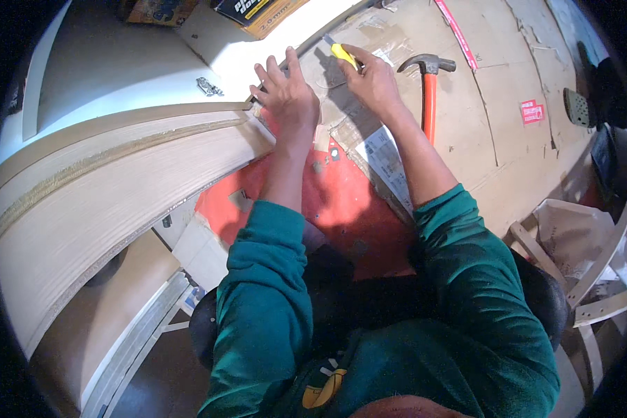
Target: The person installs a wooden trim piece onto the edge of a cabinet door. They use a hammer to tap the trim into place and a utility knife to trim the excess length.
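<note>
My right hand (375, 82) is closed around a yellow utility knife (344, 56), its grey tip pointing to the far left beside the edge of a white panel. To its left, my left hand (285, 94) has its fingers spread over the dark edge strip (315, 43) of that panel (223, 52); nothing is held in it. Under both forearms lie a cardboard sheet (522, 56) and a red covering (327, 202). Right of my right hand rests a claw hammer (429, 97) with an orange handle, partly behind my forearm.
A wood-grain board (153, 157) stands along the left. Small metal fittings (209, 87) lie on the white panel, with a black and orange box (265, 15) beyond. A wooden frame (585, 279) is at the lower right. A red strip (458, 35) lies on the cardboard.
</note>
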The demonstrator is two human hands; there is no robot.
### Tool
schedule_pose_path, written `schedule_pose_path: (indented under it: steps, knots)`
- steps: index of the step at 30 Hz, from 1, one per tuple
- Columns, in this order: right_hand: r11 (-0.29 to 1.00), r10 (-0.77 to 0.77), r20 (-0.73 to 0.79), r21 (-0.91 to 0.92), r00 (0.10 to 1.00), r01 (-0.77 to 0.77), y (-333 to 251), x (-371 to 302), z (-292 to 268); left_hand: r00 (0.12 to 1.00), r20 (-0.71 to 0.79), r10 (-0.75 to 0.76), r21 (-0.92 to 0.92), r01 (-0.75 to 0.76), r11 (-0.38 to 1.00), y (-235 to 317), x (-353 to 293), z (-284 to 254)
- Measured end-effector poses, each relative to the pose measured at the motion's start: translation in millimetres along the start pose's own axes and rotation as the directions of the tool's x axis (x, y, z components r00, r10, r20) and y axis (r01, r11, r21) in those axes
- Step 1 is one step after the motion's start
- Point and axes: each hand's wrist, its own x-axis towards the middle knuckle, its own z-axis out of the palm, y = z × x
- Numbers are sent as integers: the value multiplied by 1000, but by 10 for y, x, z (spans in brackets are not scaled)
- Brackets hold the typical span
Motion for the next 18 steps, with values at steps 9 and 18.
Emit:
schedule_pose_path:
  steps: [9, 18]
  knots:
    - [974, -225, 85, 22, 971, 224, 1, 12, 101, 999, -17, 28, -130, -30, 991, -69, 11, -64]
    - [956, -238, 179, -129, 955, 262, -337, -113, 207, 985, -167, -52, -288, 2, 958, -134, -128, 32]
